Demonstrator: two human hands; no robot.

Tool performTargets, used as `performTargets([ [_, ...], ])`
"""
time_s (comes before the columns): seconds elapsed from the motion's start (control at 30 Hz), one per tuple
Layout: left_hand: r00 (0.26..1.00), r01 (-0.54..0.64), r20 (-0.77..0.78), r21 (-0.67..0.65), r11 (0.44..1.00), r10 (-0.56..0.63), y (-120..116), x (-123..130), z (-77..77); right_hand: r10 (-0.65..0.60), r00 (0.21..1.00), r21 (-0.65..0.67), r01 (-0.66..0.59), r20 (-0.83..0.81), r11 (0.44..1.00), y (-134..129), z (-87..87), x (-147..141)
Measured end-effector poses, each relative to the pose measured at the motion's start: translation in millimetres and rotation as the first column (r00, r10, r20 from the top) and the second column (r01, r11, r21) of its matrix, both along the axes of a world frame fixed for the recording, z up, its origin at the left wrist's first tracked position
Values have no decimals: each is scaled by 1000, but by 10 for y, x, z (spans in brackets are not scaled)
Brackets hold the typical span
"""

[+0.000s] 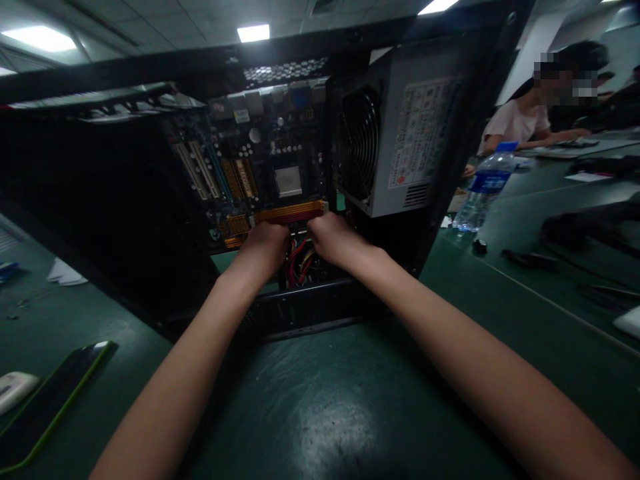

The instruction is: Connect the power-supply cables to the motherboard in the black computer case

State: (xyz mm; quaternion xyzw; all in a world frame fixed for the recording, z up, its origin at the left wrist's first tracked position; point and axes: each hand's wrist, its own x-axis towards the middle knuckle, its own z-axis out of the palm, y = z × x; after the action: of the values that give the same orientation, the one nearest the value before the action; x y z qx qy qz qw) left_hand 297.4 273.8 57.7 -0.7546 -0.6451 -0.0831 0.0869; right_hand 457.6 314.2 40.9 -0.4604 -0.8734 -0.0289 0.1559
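Note:
An open black computer case point(320, 303) stands in front of me, with a motherboard point(270, 150) mounted inside. My left hand point(267, 243) reaches in at the left end of the orange and red memory slots point(290, 212). By their right end is my right hand point(331, 235). Both hands are closed with the fingers curled; their fingertips, and anything in them, are hidden. Between and below the hands runs a bundle of red, yellow and black wires point(300, 261). Above the slots a square silver processor point(288, 181) sits in its socket. A grey power supply point(420, 127) with a black fan grille fills the upper right.
The case rests on a green table point(320, 400). At lower left lie a green-edged phone point(55, 400) and a white object point(16, 390). A blue-capped water bottle point(485, 190) stands to the right, near dark cables. Beyond it a person point(520, 127) sits at a table.

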Motion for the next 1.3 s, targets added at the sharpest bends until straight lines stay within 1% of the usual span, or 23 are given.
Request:
performTargets([
  [0.1,994,-32,-104,16,999,34,9,-5,-3,9,1000,4,-9,-11,1000,-5,4,-2],
  [0.13,993,-34,-116,18,999,36,14,-4,0,12,1000,7,-12,-15,1000,-11,5,-4],
  [0.27,994,-50,-95,37,998,53,35,-9,12,-1,1000,5,1,-18,1000,-34,6,-9],
  [0.37,997,-37,-68,37,999,39,26,-20,8,-14,1000,0,14,-18,1000,-34,2,-13],
  [0.43,998,-30,-56,57,998,33,-9,-10,-5,-18,999,10,19,-28,1000,-32,5,-16],
  [0.53,997,-53,-55,119,991,60,-93,46,-30,-32,997,50,35,-74,998,-51,27,-21],
  [0.6,994,-71,-70,139,988,82,-150,92,-40,-26,994,78,35,-111,996,-80,47,-20],
  [0.7,994,-50,-87,130,990,62,-199,127,-40,55,988,98,-41,-145,994,-123,68,-8],
  [0.8,998,15,-68,127,992,-7,-204,113,-30,167,972,114,-149,-163,982,-127,67,11],
  [0.9,997,67,-51,142,988,-60,-191,91,-34,213,963,104,-197,-165,975,-96,43,19],
  [0.97,994,96,-64,137,986,-88,-178,83,-51,213,965,53,-207,-153,977,-79,18,19],
  [1.0,992,110,-75,125,986,-102,-169,78,-64,217,966,8,-218,-142,976,-76,4,18],
  [1.03,989,129,-83,101,987,-120,-158,71,-79,222,967,-56,-231,-123,971,-76,-10,19],
  [1.1,978,196,-64,-10,981,-196,-130,49,-111,245,968,-224,-249,-46,942,-80,-31,25],
  [1.13,969,241,-28,-90,966,-245,-114,34,-126,264,965,-306,-251,1,918,-81,-37,31],
  [1.2,943,334,80,-248,909,-325,-86,3,-145,303,949,-425,-240,86,873,-76,-39,48],
  [1.27,927,374,162,-337,864,-338,-72,-21,-149,348,929,-494,-245,127,834,-61,-30,66],
  [1.3,929,368,176,-359,858,-325,-72,-27,-146,364,921,-520,-245,138,818,-52,-23,74],
])
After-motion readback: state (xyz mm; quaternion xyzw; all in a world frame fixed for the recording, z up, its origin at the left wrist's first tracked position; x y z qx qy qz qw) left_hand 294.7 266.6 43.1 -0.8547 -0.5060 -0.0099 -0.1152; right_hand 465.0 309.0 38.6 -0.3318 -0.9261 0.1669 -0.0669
